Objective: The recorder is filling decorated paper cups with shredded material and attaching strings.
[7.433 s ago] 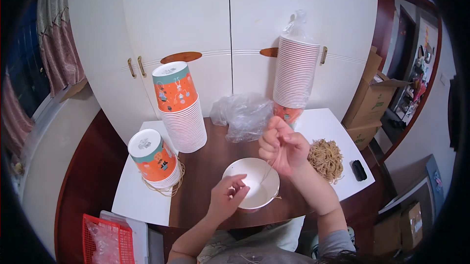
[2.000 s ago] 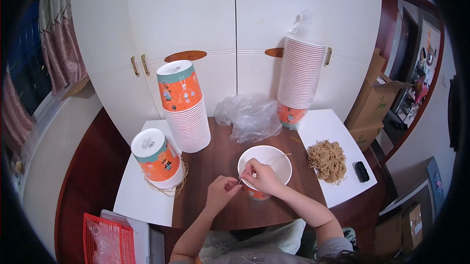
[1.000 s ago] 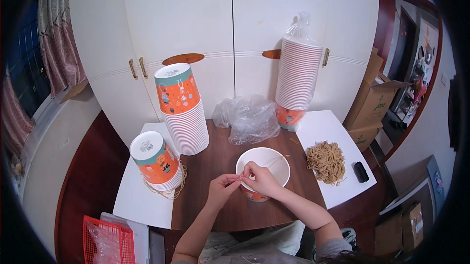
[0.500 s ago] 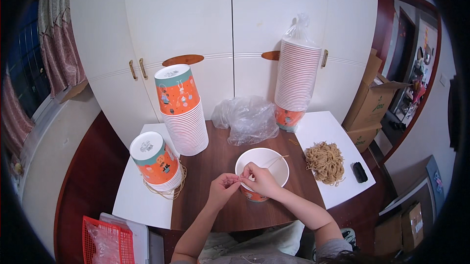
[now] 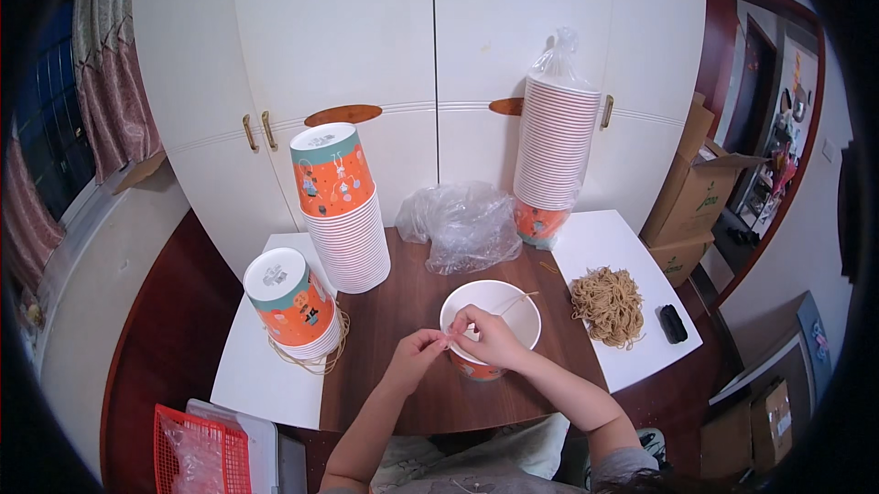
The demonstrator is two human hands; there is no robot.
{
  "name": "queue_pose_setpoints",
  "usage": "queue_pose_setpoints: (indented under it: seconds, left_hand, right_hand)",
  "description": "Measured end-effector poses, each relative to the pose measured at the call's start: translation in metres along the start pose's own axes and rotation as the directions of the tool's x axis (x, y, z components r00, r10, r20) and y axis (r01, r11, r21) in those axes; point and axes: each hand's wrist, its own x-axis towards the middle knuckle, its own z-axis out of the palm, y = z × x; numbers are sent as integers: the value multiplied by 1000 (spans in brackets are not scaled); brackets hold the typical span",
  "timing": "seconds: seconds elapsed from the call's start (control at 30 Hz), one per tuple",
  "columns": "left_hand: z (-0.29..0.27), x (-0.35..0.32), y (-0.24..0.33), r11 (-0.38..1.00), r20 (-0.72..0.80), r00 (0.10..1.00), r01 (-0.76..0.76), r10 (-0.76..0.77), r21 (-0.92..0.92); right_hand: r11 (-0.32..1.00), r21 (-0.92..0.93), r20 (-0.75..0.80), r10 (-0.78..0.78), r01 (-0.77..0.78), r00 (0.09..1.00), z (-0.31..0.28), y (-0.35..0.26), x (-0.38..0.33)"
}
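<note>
A white-lined paper bucket [image 5: 522,322] with an orange outside stands upright on the table in front of me. At its left rim my left hand [image 5: 421,358] and my right hand [image 5: 488,338] meet, fingertips pinched close together. What they pinch is too small to make out. My right hand lies over the bucket's opening and hides part of the rim. A thin tan cord [image 5: 519,303] crosses the far right of the opening, one end sticking out past the rim, the other running down toward my right hand.
A tan cord heap [image 5: 608,306] and a small black object [image 5: 673,323] lie right. Upside-down bucket stacks [image 5: 348,242] [image 5: 291,302] stand left, the nearer with cord loops around its base. Behind are crumpled clear plastic [image 5: 462,228] and a bagged bucket stack [image 5: 556,141].
My left fingers have shifted slightly and drawn closer together at the rim. My right hand and the bucket keep nearly the same place.
</note>
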Motion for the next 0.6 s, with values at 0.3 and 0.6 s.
queue_pose_setpoints:
  seconds: [0.3, 0.6]
  left_hand:
    - [0, 1, 16, 780, 223, 908, 418, -354, -466]
    - [3, 0, 25, 768, 183, 903, 427, -388, -477]
  right_hand:
    - [868, -290, 131, -382, 403, 915, -11, 21, 7]
    - [999, -10, 118, -49, 51, 992, -17, -16, 0]
